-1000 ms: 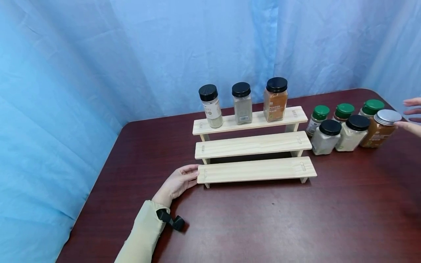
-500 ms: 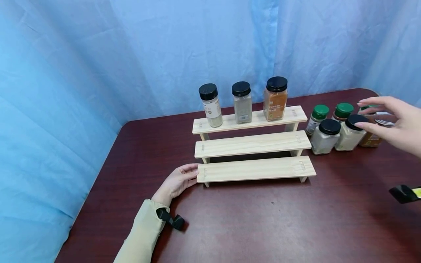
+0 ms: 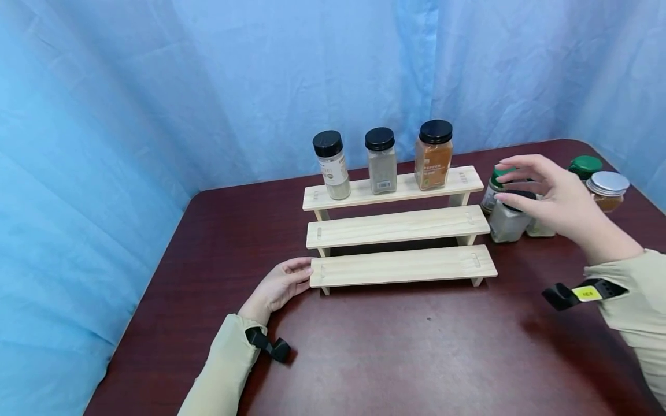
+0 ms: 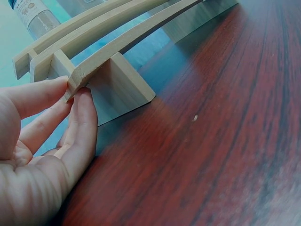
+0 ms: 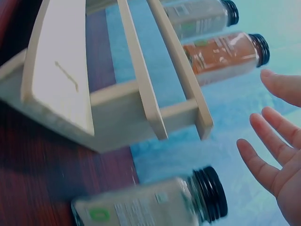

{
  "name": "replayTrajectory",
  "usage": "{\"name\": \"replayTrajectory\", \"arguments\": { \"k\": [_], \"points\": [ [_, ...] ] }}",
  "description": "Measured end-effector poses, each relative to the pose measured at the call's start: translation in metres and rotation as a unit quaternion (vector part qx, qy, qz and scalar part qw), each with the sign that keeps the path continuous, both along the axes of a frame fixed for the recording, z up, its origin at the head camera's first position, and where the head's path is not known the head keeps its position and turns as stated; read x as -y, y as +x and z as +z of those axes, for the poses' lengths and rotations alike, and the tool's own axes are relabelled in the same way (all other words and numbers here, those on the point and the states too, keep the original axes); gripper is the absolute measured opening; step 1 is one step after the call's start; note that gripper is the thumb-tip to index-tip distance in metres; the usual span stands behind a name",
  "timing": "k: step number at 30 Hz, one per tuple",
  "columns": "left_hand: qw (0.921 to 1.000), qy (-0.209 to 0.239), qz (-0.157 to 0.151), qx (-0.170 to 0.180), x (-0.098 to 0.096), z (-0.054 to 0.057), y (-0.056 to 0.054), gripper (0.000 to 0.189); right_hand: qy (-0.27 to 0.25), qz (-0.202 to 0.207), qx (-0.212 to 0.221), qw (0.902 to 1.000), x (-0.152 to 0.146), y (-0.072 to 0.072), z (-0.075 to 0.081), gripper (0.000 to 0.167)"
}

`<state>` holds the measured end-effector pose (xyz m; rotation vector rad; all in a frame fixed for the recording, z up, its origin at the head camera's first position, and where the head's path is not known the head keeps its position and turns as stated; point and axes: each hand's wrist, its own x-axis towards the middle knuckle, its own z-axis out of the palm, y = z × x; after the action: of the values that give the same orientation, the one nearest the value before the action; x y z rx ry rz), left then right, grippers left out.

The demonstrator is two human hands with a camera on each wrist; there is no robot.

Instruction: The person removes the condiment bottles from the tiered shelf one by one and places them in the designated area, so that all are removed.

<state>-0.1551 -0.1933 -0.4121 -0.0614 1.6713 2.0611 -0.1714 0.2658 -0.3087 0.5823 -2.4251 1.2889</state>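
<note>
A three-step wooden rack (image 3: 400,267) stands on the table. My left hand (image 3: 278,287) pinches the left end of its lowest step; in the left wrist view the thumb lies against the board's end and the fingertips (image 4: 83,96) reach beneath. My right hand (image 3: 564,202) hovers over the spice jars right of the rack, fingers spread and nothing held. Nearest to it is a black-lidded square spice jar (image 3: 504,225), seen apart from the hand in the right wrist view. On the top step stand a round spice bottle (image 3: 335,173), a grey spice jar (image 3: 383,170) and an orange pepper jar (image 3: 433,164).
Right of the rack, a green-lidded bottle (image 3: 489,199) and another pale jar (image 3: 541,227) are partly hidden by my right hand. Farther right are a green-lidded jar (image 3: 585,166) and a silver-lidded jar (image 3: 607,188). Blue curtains (image 3: 291,86) hang behind the dark red table (image 3: 364,352).
My right hand has come in from the right edge and moved left, past the silver-lidded jar, to above the black-lidded jars. My left hand keeps its hold on the rack.
</note>
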Motion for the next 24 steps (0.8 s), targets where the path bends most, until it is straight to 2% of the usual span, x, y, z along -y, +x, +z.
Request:
{"name": "replayTrajectory", "arguments": {
  "k": [5,13,24],
  "points": [
    [1.0,0.003,0.0,0.0,0.0,0.001,0.0,0.039,-0.005,0.003,0.015,0.9999,0.013,-0.003,-0.002,0.054],
    [1.0,-0.002,0.002,0.0,-0.001,0.001,0.0,0.043,-0.026,0.017,-0.008,0.9995,0.036,-0.01,-0.008,0.051],
    [1.0,-0.006,-0.001,0.001,0.0,0.0,0.0,0.042,-0.092,-0.024,-0.036,0.9949,0.056,-0.019,-0.011,0.055]
  ]
}}
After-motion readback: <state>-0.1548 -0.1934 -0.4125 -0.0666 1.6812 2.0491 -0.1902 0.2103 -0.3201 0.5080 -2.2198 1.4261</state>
